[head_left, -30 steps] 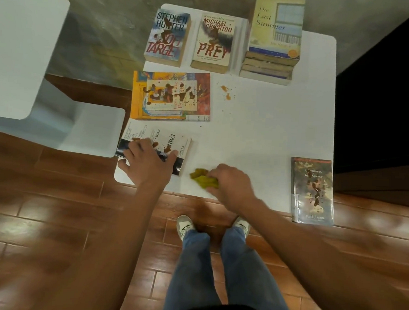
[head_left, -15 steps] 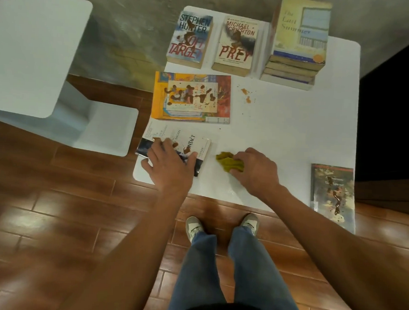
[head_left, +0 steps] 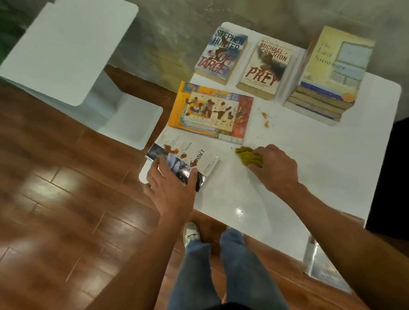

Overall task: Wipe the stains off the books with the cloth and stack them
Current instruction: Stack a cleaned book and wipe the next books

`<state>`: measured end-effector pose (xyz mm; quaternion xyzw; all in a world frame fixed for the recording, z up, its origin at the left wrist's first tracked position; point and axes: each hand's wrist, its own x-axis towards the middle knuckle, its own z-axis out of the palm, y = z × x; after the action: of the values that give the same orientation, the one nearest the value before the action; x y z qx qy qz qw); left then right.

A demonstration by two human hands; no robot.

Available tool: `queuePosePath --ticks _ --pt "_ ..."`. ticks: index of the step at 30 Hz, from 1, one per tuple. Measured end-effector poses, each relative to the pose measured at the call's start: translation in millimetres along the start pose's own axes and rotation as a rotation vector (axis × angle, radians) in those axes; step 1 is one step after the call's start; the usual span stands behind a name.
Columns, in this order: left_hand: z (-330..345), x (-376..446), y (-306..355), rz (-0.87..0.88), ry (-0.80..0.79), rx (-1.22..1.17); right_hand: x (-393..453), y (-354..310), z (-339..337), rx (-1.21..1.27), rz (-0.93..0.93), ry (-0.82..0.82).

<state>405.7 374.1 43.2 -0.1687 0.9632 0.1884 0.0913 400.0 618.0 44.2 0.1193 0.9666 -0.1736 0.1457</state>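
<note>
My left hand grips the near edge of the stained "Contact" book at the table's front left corner. My right hand holds a crumpled green cloth pressed on the white table, to the right of that book. A stained orange book lies just behind it. "Soft Target" and "Prey", both stained, lie at the back. At the back right stands a stack of books topped by "The Last Summer". Another book lies at the front right corner, partly hidden by my right arm.
Brown crumbs lie on the table between the orange book and the stack. A white chair-like piece stands to the left on the wooden floor. A dark cabinet borders the table's right side. My legs stand at the front edge.
My right hand slid the cloth farther onto the table, away from the front edge. My left hand shifted down to the book's near edge. The camera view swung left.
</note>
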Motion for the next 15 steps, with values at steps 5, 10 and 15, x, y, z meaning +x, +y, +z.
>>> queuePosePath --ticks 5,10,15 --pt "7 -10 14 0.043 0.006 -0.030 41 25 -23 -0.038 -0.005 0.073" --pt "12 -15 27 0.064 0.001 -0.015 85 35 -37 -0.095 -0.007 0.128" --pt "13 -24 26 0.064 -0.017 -0.029 110 30 -37 -0.127 0.028 0.142"
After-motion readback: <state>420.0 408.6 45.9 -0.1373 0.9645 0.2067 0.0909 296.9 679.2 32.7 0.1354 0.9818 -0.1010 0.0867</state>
